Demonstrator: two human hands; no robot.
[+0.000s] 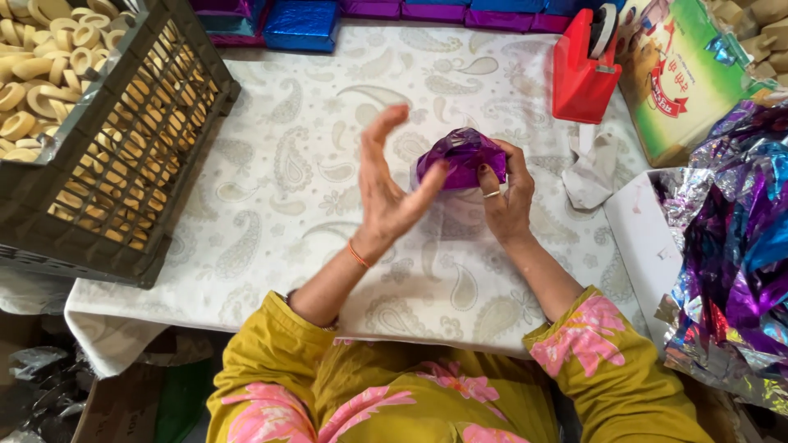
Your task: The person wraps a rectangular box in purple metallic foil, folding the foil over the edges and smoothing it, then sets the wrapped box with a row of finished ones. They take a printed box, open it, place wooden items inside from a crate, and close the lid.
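packet (461, 156) above cloth (271, 164), mid-table | right hand (505, 197) pinches its purple foil | left hand (386, 184) flat, fingers spread, thumb touching | risk: thin foil may tear or unfold if the pinch slackens; tape dispenser (583, 74) well apart

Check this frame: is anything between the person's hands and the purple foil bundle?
Nothing visible. The right hand grips the purple foil bundle directly at its right side, and the left hand is open against its left side, thumb on the foil. The tablecloth near them is bare; the red tape dispenser stands apart behind.
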